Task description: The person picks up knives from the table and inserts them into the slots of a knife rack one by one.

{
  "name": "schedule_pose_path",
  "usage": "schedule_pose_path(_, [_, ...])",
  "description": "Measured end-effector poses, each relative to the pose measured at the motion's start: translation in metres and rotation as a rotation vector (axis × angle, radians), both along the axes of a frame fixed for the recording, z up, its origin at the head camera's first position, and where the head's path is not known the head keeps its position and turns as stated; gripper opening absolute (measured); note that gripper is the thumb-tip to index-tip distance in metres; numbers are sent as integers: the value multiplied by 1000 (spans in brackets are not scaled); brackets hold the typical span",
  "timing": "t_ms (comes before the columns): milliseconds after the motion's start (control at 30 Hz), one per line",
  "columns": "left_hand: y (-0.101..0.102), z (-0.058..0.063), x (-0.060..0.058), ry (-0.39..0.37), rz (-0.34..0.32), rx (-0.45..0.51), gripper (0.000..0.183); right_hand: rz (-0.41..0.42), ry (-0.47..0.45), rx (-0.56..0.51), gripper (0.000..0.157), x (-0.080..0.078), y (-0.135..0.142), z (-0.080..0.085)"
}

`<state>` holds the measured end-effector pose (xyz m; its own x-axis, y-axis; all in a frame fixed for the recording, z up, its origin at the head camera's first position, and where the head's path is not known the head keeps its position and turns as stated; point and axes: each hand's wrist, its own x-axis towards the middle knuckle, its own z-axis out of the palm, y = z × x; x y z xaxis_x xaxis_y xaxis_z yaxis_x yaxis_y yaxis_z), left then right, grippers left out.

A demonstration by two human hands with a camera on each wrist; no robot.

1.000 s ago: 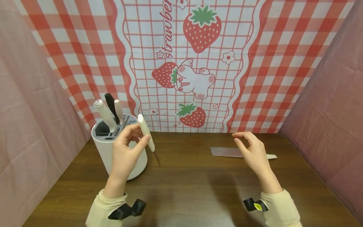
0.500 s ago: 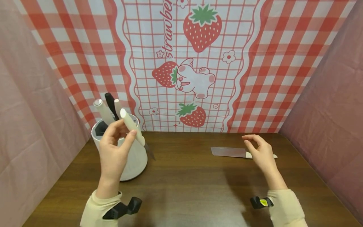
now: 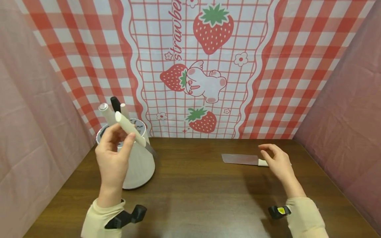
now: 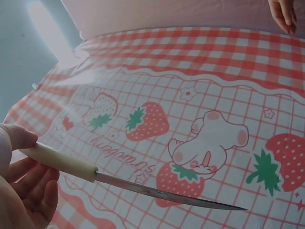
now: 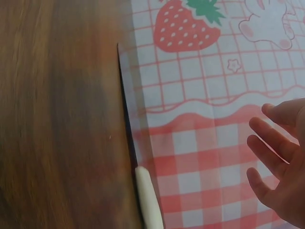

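My left hand [image 3: 113,162] pinches the white handle of a slim kitchen knife [image 4: 66,161] between thumb and fingers. In the head view that knife leans, handle up and blade pointing down to the right, overlapping the white knife block [image 3: 138,168]. The left wrist view shows its narrow pointed blade [image 4: 167,194] in full. My right hand [image 3: 278,162] hovers with relaxed, parted fingers over the handle of a cleaver [image 3: 240,159] lying on the table, its blade pointing left. In the right wrist view the cleaver's white handle [image 5: 148,198] is apart from the fingers.
Several handles rise from the block, among them a black handle [image 3: 115,104] and a thick white handle [image 3: 105,110]. A checked strawberry cloth [image 3: 205,79] hangs behind the wooden table [image 3: 196,198], with pink fabric [image 3: 342,99] at both sides.
My left hand has carried the slim knife leftward, in front of the block, tilting it further over. My right hand has drifted right, from over the cleaver's blade to its handle.
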<state>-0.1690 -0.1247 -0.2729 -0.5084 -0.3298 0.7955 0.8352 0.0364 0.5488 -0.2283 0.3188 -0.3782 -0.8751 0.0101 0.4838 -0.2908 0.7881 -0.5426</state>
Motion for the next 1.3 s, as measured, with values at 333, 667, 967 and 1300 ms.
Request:
schedule_pose_path(333, [-6, 4, 2, -6, 96, 15, 24, 68, -103, 100, 35, -2, 13, -7])
schedule_pose_path(667, [-9, 8, 4, 16, 134, 37, 25, 67, -141, 187, 43, -8, 23, -17])
schedule_pose_path(967, [-12, 14, 6, 64, 130, 99, 25, 20, -252, 258, 52, -11, 32, -23])
schedule_pose_path(1300, [-15, 15, 7, 78, 191, 113, 25, 26, -192, 298, 44, -15, 41, -32])
